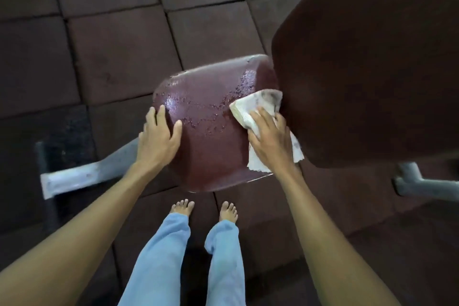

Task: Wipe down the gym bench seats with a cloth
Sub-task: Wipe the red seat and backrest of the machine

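Pressed cloth (255, 104) under flat-fingered right hand (270, 141), braced seat (211, 154) with splayed left hand (159, 139) — risked skidding on water beads (198, 123), leaving streaks

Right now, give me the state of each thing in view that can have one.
seat pad: wet, covered in droplets.
cloth: crumpled, stained, pressed onto the seat pad's right side.
right hand: fingers straight, pressing on the cloth.
left hand: fingers spread, resting on the seat pad's left edge.
backrest: no droplets visible.
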Action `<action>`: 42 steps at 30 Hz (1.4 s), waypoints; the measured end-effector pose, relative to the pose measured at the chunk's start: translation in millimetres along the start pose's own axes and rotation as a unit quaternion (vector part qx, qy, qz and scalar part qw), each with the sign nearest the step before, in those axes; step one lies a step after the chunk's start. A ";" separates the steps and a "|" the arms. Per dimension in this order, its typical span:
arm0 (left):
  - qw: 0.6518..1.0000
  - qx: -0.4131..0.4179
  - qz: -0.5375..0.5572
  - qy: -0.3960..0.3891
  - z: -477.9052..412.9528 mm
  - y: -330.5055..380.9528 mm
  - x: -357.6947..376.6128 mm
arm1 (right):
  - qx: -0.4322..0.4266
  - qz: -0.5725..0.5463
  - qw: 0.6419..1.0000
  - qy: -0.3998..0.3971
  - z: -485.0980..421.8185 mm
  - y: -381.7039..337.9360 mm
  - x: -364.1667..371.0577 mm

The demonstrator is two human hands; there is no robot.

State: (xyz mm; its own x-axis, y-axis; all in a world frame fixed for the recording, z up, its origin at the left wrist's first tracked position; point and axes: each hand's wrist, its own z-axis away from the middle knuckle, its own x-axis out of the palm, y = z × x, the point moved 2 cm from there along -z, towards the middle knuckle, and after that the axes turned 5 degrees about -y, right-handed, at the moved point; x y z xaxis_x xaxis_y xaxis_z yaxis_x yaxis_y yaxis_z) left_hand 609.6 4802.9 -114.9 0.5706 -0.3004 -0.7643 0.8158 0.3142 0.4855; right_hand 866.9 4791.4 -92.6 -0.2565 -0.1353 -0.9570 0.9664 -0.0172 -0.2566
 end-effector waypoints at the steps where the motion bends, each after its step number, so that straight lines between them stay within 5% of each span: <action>1: 0.999 -0.002 0.040 0.028 -3.6 -1.8 10.8 | 0.005 0.004 1.000 0.004 -7.0 5.5 11.3; 4: 0.987 0.000 0.115 0.112 -8.2 -6.2 39.4 | 0.038 0.025 0.998 0.052 3.6 3.8 32.0; 10: 0.971 0.011 0.150 0.186 -12.0 -10.2 54.2 | -0.084 0.092 0.992 0.027 41.9 30.3 35.6; 16: 0.960 0.033 0.163 0.226 -14.5 -16.5 58.9 | 0.077 0.037 0.994 0.064 -82.1 -7.7 35.5; 22: 0.954 0.053 0.167 0.242 -15.5 -18.6 60.4 | -0.107 0.073 0.991 0.037 5.9 -0.1 40.7; 30: 0.950 0.053 0.167 0.257 -17.3 -21.0 64.4 | 0.087 0.031 0.993 0.074 -110.1 -19.0 31.0; 36: 0.951 0.056 0.167 0.253 -15.4 -19.0 62.6 | -0.084 0.072 0.993 0.050 -37.3 -23.5 42.1; 42: 0.949 0.054 0.164 0.264 -16.0 -18.7 63.2 | 0.024 0.068 0.997 0.030 -97.0 -9.5 32.4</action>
State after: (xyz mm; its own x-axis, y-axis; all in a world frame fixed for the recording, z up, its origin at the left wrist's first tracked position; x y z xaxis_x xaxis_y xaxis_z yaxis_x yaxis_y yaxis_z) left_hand 628.8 4792.4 -179.1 0.6926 0.2988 -0.6566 0.6236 0.2095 0.7531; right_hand 847.6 4883.2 -134.3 -0.1226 -0.0804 -0.9892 0.9916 -0.0504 -0.1188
